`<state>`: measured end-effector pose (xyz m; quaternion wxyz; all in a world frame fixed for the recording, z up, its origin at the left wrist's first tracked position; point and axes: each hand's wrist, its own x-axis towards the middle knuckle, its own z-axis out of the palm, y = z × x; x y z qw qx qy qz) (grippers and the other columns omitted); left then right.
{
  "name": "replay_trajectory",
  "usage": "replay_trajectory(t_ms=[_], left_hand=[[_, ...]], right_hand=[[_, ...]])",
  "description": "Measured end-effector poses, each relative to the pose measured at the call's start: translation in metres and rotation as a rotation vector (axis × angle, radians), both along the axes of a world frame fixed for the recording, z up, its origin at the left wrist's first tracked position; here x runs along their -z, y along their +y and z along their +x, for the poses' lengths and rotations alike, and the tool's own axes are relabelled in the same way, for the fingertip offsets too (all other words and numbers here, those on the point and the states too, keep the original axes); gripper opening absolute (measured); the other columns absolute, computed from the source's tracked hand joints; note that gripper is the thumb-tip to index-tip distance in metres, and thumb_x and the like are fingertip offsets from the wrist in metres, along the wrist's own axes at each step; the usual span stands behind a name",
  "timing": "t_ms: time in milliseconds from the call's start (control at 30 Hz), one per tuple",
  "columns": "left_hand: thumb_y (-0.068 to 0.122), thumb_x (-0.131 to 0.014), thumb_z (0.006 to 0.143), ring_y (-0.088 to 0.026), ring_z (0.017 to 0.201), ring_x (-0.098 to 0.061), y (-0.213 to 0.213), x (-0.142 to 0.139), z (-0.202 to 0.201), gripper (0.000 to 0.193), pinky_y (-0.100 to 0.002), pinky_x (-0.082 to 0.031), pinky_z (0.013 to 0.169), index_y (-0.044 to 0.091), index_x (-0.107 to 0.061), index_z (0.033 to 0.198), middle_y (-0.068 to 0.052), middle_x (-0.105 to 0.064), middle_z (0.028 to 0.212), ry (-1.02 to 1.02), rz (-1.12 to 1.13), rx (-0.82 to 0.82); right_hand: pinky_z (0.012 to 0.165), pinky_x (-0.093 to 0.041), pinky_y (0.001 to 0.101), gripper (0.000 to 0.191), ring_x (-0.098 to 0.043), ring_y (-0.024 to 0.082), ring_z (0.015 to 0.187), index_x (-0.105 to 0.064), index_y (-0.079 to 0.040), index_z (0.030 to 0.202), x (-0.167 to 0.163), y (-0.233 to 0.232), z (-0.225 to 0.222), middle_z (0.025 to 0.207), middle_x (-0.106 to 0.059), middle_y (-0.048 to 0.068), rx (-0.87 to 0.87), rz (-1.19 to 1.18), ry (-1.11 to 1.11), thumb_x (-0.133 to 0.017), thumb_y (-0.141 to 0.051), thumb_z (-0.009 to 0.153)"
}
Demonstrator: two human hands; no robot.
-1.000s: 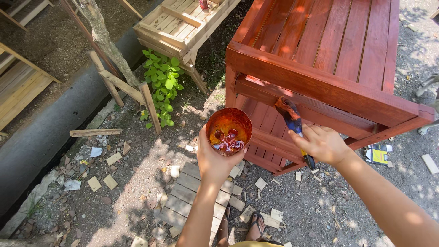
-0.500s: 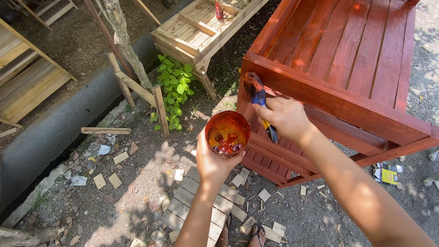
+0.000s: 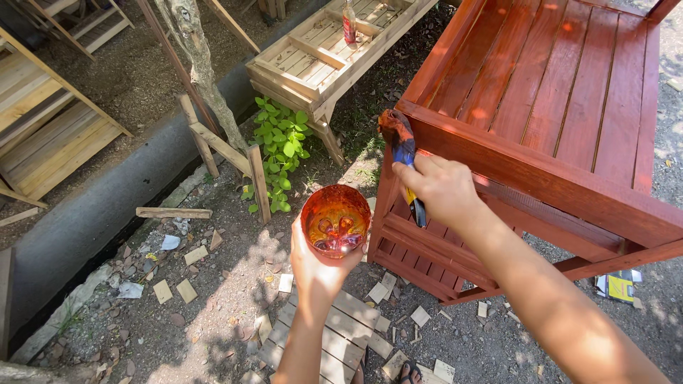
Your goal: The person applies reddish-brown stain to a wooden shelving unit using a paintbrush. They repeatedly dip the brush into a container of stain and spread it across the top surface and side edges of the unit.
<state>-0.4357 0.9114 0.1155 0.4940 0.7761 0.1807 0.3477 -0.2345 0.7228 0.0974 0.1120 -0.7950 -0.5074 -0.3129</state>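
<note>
Red-brown stain fills the bottom of the cut-off plastic cup (image 3: 335, 220), which the left hand (image 3: 318, 264) cradles from below, fingers curled up around its base and wall so the open mouth faces the camera. Just to the right of the cup and a little higher, the right hand (image 3: 441, 190) is closed in a fist around the handle of a paintbrush (image 3: 400, 146); the brush's long axis runs nearly upright, tilted slightly left, with the stained bristles at the top and the end of the handle poking out below the fingers. Those bristles sit against the near left corner of the red-stained wooden bench (image 3: 555, 107), right where the top rail meets the corner post, so the right hand is the one at the wood while the left holds the cup apart from it, near the post but not touching. Beneath both forearms lies gravel ground strewn with small wood offcuts (image 3: 174, 290) and a slatted board (image 3: 341, 334). Farther out on the left, a leafy green plant (image 3: 281, 142) grows beside a thin tree trunk (image 3: 196, 57) and a leaning wooden stake. Beyond that stands an unpainted wooden rack (image 3: 320, 57) with a small bottle (image 3: 349, 21) on it, and more bare slatted frames at the far left.
</note>
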Motion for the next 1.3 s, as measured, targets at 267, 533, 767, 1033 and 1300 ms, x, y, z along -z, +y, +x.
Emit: replay_trajectory(t_ms=[267, 533, 767, 1033, 1300], left_hand=[[0.019, -0.095, 0.056, -0.028, 0.111, -0.069, 0.004, 0.004, -0.004, 0.089, -0.039, -0.056, 0.096, 0.005, -0.053, 0.133, -0.014, -0.067, 0.122, 0.074, 0.019, 0.030], [0.019, -0.096, 0.053, -0.029, 0.111, -0.068, 0.000, 0.006, 0.005, 0.092, -0.039, -0.054, 0.098, 0.003, -0.052, 0.133, -0.014, -0.067, 0.121, -0.013, 0.042, 0.046], [0.018, -0.094, 0.055, -0.028, 0.110, -0.069, 0.000, 0.003, -0.005, 0.089, -0.038, -0.055, 0.098, 0.002, -0.053, 0.132, -0.014, -0.067, 0.120, -0.060, 0.053, 0.065], [0.017, -0.094, 0.059, -0.027, 0.111, -0.069, -0.002, 0.002, -0.006, 0.087, -0.038, -0.055, 0.099, 0.001, -0.053, 0.134, -0.014, -0.067, 0.121, -0.085, 0.047, 0.071], [0.017, -0.095, 0.057, -0.027, 0.109, -0.069, -0.010, 0.000, -0.002, 0.087, -0.037, -0.056, 0.096, 0.001, -0.053, 0.132, -0.014, -0.067, 0.120, -0.084, 0.068, 0.095]], right_hand=[[0.054, -0.055, 0.0377, 0.031, -0.069, 0.023, 0.076, -0.071, -0.015, 0.107, 0.019, 0.002, -0.025, 0.082, -0.067, 0.004, 0.043, -0.254, 0.119, -0.075, -0.017, 0.076], [0.058, -0.055, 0.0403, 0.028, -0.069, 0.025, 0.076, -0.071, -0.014, 0.108, 0.013, -0.003, -0.018, 0.082, -0.067, 0.005, 0.052, -0.077, 0.139, -0.074, -0.015, 0.081], [0.057, -0.055, 0.0419, 0.024, -0.071, 0.025, 0.078, -0.071, -0.016, 0.098, 0.028, 0.020, -0.023, 0.083, -0.070, 0.004, 0.108, -0.301, 0.296, -0.073, -0.014, 0.074], [0.053, -0.053, 0.0402, 0.023, -0.069, 0.024, 0.071, -0.071, -0.018, 0.107, 0.021, -0.008, -0.019, 0.080, -0.067, 0.004, 0.031, 0.026, 0.122, -0.075, -0.018, 0.085], [0.062, -0.057, 0.0428, 0.026, -0.072, 0.026, 0.082, -0.068, -0.015, 0.103, 0.115, 0.019, -0.014, 0.085, -0.069, 0.007, 0.104, -0.579, 0.358, -0.070, -0.014, 0.077]])
